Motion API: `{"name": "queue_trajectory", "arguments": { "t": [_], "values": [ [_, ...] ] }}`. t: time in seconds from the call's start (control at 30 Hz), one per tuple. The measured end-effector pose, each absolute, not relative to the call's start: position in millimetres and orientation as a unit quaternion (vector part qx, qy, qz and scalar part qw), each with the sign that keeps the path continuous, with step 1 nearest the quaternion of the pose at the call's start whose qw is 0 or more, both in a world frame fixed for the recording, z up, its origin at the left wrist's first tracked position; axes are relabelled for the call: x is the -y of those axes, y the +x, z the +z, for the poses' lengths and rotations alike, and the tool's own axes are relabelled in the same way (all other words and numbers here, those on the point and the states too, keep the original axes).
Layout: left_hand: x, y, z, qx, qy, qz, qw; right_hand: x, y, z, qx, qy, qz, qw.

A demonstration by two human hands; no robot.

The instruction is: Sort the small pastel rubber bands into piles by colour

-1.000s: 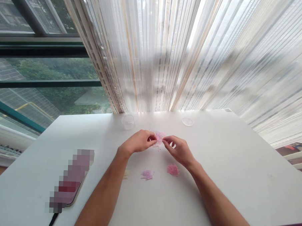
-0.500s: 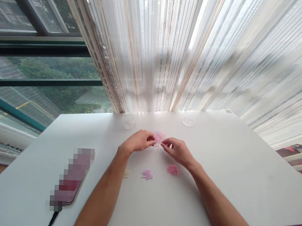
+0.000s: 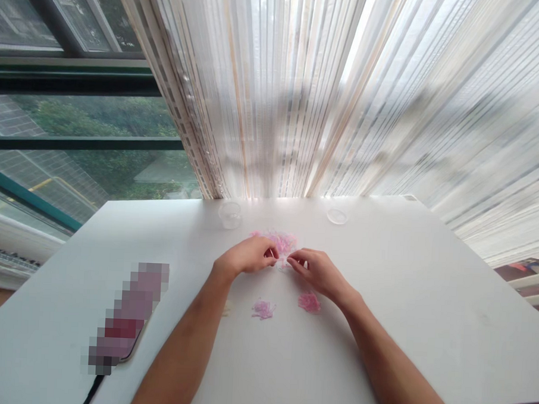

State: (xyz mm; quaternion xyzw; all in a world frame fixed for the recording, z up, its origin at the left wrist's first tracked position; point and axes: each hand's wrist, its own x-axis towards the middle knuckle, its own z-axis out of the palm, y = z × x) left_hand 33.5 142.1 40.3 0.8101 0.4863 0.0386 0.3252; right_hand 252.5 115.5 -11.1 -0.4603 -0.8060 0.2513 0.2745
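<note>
Pink mixed pile [image 3: 283,242]: lies just beyond both hands, stretches left to right.
Left hand [image 3: 252,253]: nearer, overlaps the pile's near edge in view.
Right hand [image 3: 319,269]: faces left hand, apart.
Loose strips [image 3: 282,262]: lie between; cannot tell if pinched.

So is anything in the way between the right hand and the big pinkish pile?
Nothing visible: the right hand is by the near edge of the big pinkish pile. A few thin pieces show between it and the left hand, but look too small to block.
</note>
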Motion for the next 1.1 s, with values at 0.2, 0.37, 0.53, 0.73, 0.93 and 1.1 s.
{"name": "queue_trajectory", "arguments": {
  "t": [0.2, 0.37, 0.53, 0.73, 0.93, 1.1],
  "values": [
    [-140.6, 31.7, 45.9, -0.479, 0.807, 0.045, 0.343, -113.9, 253.0, -10.1, 0.807, -0.453, 0.249, 0.286],
    [-140.5, 31.0, 47.2, -0.493, 0.801, 0.053, 0.335, -111.2, 250.1, -9.0, 0.811, -0.430, 0.251, 0.307],
    [-140.2, 32.0, 45.7, -0.495, 0.795, 0.050, 0.346, -110.9, 249.3, -8.7, 0.811, -0.417, 0.251, 0.326],
    [-137.3, 35.2, 48.5, -0.472, 0.797, 0.060, 0.373, -111.9, 250.4, -9.6, 0.807, -0.416, 0.251, 0.337],
    [-137.2, 36.2, 50.6, -0.465, 0.804, 0.072, 0.364, -110.8, 250.8, -6.6, 0.803, -0.415, 0.268, 0.334],
    [-136.8, 34.5, 51.6, -0.463, 0.805, 0.067, 0.365, -110.6, 254.8, 0.0, 0.792, -0.417, 0.303, 0.326]
  ]
}}
